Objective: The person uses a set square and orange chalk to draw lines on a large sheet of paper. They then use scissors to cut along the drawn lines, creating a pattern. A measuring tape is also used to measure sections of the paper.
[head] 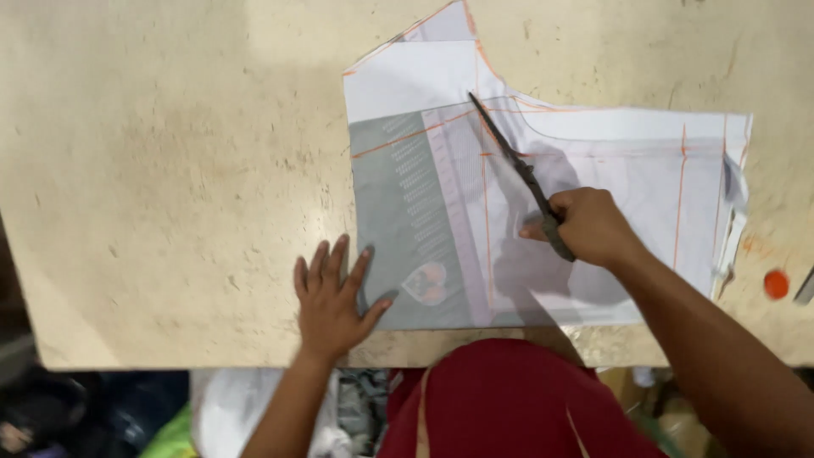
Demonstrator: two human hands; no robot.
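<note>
Right hand holds scissors over paper pattern, blades seemingly closed.

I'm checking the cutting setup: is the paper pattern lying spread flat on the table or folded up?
Spread flat: the paper pattern lies open on the table, left hand pressing its edge, right hand holding scissors over it.

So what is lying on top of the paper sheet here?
On the paper sheet rest the right hand gripping scissors, and the left hand's thumb at its edge. The table beneath is covered.
</note>
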